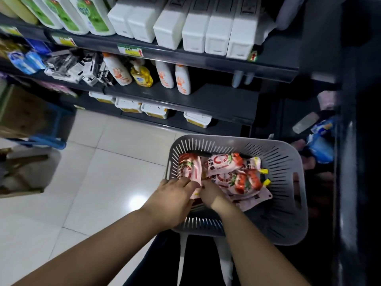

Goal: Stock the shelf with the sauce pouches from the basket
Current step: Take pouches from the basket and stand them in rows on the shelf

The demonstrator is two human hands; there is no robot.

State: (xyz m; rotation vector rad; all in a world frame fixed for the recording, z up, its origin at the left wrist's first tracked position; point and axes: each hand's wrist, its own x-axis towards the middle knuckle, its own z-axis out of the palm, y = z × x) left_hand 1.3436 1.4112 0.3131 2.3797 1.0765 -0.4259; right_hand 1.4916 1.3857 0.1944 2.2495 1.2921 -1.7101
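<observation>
Basket (285, 168) action: left hand (175, 200) pinches a sauce pouch (188, 170) by its lower edge. Right hand (210, 195) sits just beside, fingers hidden, grip unclear.

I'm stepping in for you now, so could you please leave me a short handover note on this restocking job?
Left hand and right hand: both down in the grey basket, on the sauce pouches; grip hidden.
Pouches: all seen ones lie in the basket.
Done: none visible on the shelf.
Left: lift them out and shelve them.
</observation>
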